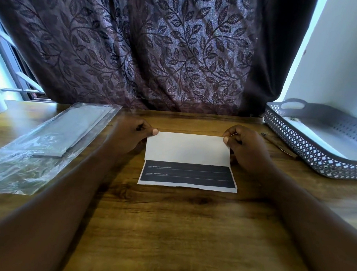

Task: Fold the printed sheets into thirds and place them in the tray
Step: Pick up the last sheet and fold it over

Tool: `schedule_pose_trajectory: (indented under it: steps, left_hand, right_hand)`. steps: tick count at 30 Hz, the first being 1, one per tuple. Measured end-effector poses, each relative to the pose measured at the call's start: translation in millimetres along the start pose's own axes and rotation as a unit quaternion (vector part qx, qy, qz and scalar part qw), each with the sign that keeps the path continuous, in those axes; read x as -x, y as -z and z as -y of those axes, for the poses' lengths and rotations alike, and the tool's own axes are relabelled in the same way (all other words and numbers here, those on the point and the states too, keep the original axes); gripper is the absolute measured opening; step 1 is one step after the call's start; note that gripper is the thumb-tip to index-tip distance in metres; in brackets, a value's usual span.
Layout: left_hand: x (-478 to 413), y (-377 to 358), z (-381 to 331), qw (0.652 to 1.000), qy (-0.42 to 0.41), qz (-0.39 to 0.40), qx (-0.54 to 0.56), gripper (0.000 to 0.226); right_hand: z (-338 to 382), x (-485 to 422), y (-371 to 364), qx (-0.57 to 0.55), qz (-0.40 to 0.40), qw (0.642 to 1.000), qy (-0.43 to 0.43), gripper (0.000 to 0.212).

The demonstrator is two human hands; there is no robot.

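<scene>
Pinching far corners of the white, dark-printed paper sheet point(187, 149) in left hand point(130, 137) and right hand point(248, 152) grips (folded over, lying on brown wooden worktop point(179, 227)).

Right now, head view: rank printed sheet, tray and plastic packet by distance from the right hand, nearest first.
1. printed sheet: centre of table, corner pinched by the right hand.
2. tray: to the right, apart from the hand.
3. plastic packet: far left, beyond the left hand.
</scene>
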State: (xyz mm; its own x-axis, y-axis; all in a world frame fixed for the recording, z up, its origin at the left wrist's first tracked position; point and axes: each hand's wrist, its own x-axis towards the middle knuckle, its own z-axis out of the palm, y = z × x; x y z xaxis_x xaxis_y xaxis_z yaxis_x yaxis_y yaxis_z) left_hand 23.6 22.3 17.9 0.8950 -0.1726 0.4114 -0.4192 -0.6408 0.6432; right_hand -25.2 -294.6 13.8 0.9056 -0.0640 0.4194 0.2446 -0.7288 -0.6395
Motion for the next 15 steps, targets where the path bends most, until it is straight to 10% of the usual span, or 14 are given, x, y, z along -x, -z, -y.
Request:
schedule_pose_trajectory:
  steps: [4, 8, 15]
  left_hand:
    - [4, -2, -8, 0.994, 0.041, -0.008, 0.101, 0.022]
    - [13, -13, -20, 0.913, 0.136, 0.091, 0.373, 0.028]
    - [10, -9, -18, 0.887, 0.135, 0.022, 0.441, 0.025]
  right_hand:
    - [-4, 0, -1, -0.029, -0.008, 1.0, -0.008, 0.007]
    - [-5, -1, 0, -0.077, -0.018, 0.996, -0.033, 0.009]
    - [6, 3, -1, -0.314, 0.003, 0.943, -0.106, 0.019]
